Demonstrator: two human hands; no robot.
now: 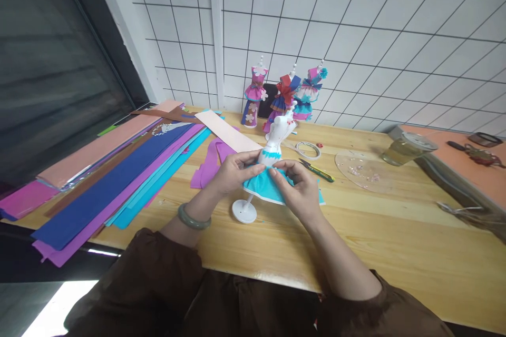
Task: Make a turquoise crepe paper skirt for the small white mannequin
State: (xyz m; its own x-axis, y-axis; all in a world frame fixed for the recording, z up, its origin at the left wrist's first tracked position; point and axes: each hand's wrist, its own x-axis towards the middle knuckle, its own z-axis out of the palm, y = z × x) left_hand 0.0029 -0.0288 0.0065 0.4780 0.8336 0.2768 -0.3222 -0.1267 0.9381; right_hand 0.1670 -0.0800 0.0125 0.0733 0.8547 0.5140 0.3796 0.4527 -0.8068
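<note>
Two hands, one dress form in work. Left hand: thumb and fingers pinching the upper part of the turquoise skirt, at the waist. Right hand: thumb and forefinger also pinching that skirt, tips just beside the left's. Skirt is around the lower part of one white dress form, front middle of the counter; form leans in view, and can't tell if its one round base sits flat. One jagged turquoise band around the form above the skirt. One bangle on left wrist.

Behind: three dressed forms, namely a pink one, a red-and-blue one and a pink-and-turquoise one, near the wall.

Containers: two. One clear shallow dish holding small clear or pinkish beads, too small to count. One clear cup, lid on, yellowish liquid inside, right of the dish.

Right of the form: one tape roll, one yellow-green-handled snips. Left: one pile of coloured strips, overlapping, count unclear; one bead string on top. One pale pink strip beside some purple pieces.
</note>
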